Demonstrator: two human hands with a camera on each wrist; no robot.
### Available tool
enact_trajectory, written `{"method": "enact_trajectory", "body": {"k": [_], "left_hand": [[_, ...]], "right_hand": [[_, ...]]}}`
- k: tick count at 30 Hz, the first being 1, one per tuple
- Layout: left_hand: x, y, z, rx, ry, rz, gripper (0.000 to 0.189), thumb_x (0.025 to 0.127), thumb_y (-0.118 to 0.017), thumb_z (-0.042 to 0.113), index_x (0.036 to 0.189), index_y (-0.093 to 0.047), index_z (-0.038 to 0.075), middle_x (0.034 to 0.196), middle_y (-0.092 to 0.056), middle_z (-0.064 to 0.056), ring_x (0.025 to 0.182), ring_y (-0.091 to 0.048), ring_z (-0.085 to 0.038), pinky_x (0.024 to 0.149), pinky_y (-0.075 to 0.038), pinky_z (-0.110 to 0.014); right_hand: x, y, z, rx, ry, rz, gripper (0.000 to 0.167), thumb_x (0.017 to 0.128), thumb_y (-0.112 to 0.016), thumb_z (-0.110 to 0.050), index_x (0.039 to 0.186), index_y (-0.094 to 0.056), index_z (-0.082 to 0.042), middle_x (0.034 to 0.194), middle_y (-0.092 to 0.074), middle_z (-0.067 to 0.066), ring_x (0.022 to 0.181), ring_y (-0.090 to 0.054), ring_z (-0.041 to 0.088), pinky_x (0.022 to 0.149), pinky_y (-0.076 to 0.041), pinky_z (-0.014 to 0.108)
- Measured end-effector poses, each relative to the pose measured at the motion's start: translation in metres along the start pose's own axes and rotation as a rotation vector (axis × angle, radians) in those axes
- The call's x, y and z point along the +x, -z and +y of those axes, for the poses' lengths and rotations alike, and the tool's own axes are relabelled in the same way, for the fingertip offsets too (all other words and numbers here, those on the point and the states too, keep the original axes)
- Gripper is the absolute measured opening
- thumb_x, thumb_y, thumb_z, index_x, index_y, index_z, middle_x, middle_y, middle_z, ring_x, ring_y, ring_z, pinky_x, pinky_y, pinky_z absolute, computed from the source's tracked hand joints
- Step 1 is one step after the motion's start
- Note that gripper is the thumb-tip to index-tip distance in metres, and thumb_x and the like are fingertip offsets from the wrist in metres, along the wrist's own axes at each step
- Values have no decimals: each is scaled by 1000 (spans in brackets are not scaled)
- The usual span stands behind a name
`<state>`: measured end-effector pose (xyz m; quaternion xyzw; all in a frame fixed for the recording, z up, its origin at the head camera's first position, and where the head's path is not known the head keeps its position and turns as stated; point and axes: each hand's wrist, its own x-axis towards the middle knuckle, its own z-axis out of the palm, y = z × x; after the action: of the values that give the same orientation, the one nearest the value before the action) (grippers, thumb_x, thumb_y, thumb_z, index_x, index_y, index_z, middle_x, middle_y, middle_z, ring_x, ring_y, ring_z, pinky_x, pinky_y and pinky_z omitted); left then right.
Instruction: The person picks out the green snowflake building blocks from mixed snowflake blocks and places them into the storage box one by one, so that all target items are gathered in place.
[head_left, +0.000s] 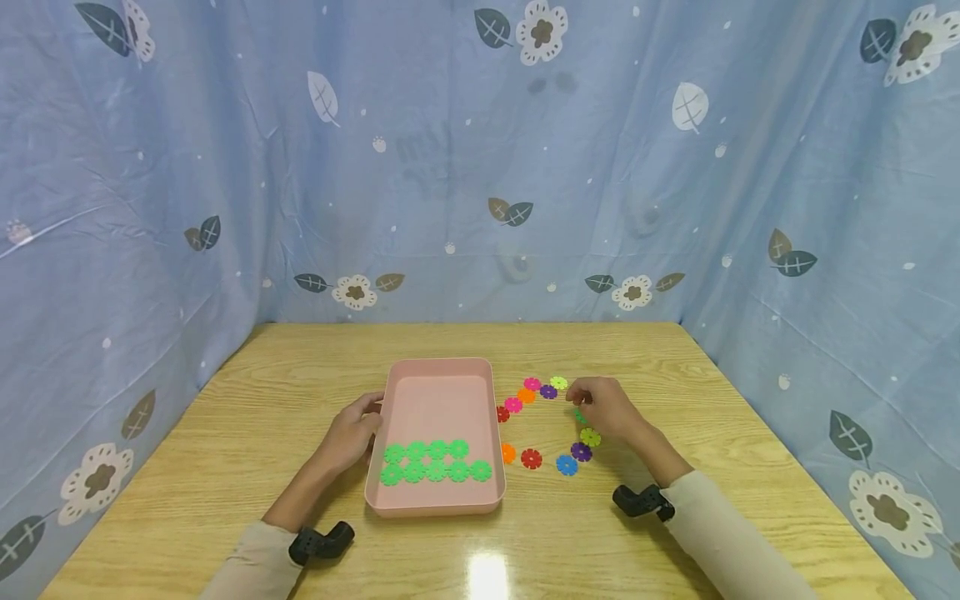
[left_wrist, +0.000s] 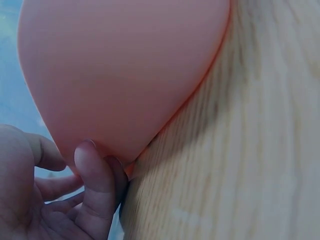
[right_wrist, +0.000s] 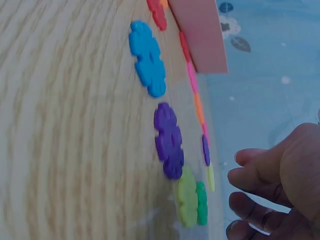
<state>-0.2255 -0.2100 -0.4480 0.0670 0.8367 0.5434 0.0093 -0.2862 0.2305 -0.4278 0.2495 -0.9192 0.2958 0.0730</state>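
Note:
A pink tray (head_left: 442, 404) lies on the table, with several green snowflake discs (head_left: 437, 472) in two rows near its front wall. At the tray's left wall is my left hand (head_left: 351, 435); in the left wrist view its thumb (left_wrist: 92, 170) and curled fingers grip the edge. My right hand (head_left: 606, 407) hovers at the right of the loose discs, fingers loosely bent, nothing visible between them. Partly covered by it in the head view is a green disc (head_left: 581, 415). That disc lies beside a yellow-green disc (right_wrist: 187, 197). A lighter yellow disc (head_left: 558, 383) sits left of the fingertips.
More loose discs form a rough ring right of the tray: purple (head_left: 581, 452), blue (head_left: 567, 465), red (head_left: 532, 458), orange (head_left: 527, 396) and pink (head_left: 513, 405) among them. A blue patterned curtain (head_left: 450, 167) surrounds the wooden table (head_left: 300, 367) at back and sides.

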Motion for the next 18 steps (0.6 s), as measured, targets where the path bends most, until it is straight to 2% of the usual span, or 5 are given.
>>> {"method": "enact_trajectory", "body": {"k": [6,12,18], "left_hand": [[0,0,-1,3,-6,-3,51,102,-40,12,152,-40,0,135,-54,-26,69,-66,-26,50,-56,-34],[-1,1,0,-4,-18,-13,52,102,-39,12,152,-38,0,134,-54,-26,67,-63,-26,48,-53,-30],[-1,0,1,-8,-19,-21,52,102,-39,11,152,-38,-1,135,-53,-26,66,-63,-26,49,-53,-30]], "right_hand": [[-4,1,7,-17,-56,-14,16,89,-65,6,102,-72,0,95,-69,11,76,-57,16,64,-50,31],[-6,1,10,-14,-130,-60,20,84,-72,2,104,-72,0,96,-69,8,82,-60,18,67,-52,33],[-6,1,12,-19,-153,-77,20,84,-74,1,104,-73,2,95,-69,8,84,-60,20,69,-53,34]]}}
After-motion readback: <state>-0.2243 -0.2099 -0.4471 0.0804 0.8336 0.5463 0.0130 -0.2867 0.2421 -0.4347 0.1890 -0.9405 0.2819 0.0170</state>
